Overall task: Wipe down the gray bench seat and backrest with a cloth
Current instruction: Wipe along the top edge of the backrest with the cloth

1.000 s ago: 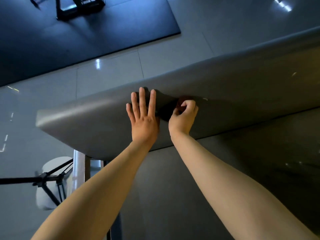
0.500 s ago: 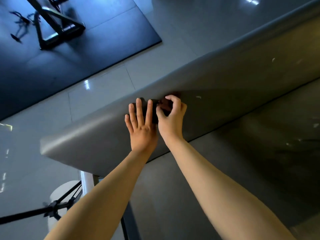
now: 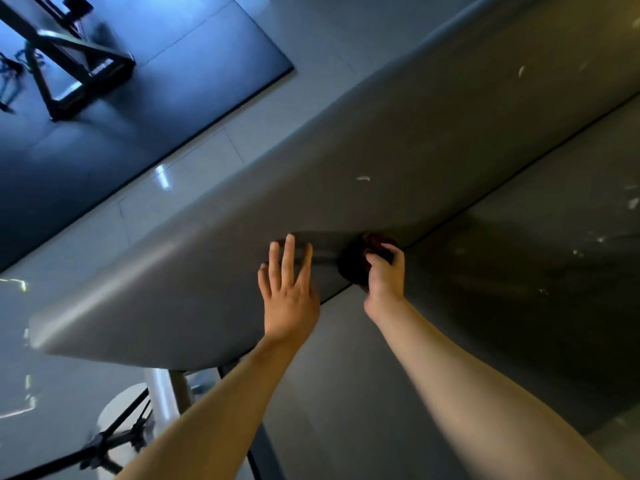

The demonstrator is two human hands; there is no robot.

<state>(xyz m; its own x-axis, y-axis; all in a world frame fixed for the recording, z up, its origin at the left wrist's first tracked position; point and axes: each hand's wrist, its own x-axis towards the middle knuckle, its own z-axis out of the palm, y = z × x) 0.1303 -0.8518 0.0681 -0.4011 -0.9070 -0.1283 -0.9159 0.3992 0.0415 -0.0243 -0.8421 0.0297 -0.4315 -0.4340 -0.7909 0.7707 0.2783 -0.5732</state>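
Fingers (image 3: pixel 378 259) of the right hand (image 3: pixel 384 284) curl round a dark bunched cloth (image 3: pixel 351 266) at the crease below the smooth gray backrest (image 3: pixel 415 150), left hand (image 3: pixel 289 296) pressed flat, fingers straight; so small a wad may miss pale specks (image 3: pixel 363 178).

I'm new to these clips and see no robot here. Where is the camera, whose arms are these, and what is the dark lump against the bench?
There is no machine. A person wears one wide-angle camera on the head, looking down along both bare arms, so the scene appears tilted. The left hand lies flat, fingers straight, on the gray backrest. The right hand grips a dark bunched cloth, held against the bench by the seam where the backrest meets the darker seat. A few pale flecks show on the bench. Beyond it are floor tiles, a dark mat and, at lower left, a black tripod.
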